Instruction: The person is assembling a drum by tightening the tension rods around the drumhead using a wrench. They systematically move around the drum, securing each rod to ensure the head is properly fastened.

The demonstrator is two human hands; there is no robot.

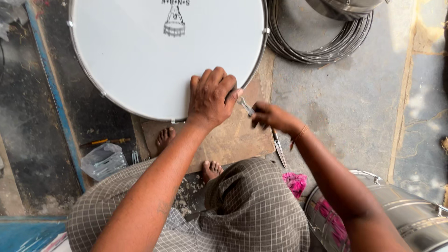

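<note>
A large round drum (140, 56) with a white skin and a metal rim lies flat on the floor in front of me. My left hand (212, 95) presses down on the near right edge of the drum, fingers curled over the rim. My right hand (273, 116) is just to its right, pinching a small metal key or bolt (245, 106) at the rim between the two hands. My bare feet (186, 154) rest on a brown board under the drum.
A coil of metal hoops (322, 46) lies at the top right. A shiny metal drum shell (410, 214) stands at the lower right, with a pink cloth (295, 183) beside it. A clear plastic bag (103, 161) and a screwdriver (105, 141) lie at left. A thin metal blade (281, 153) rests on the floor.
</note>
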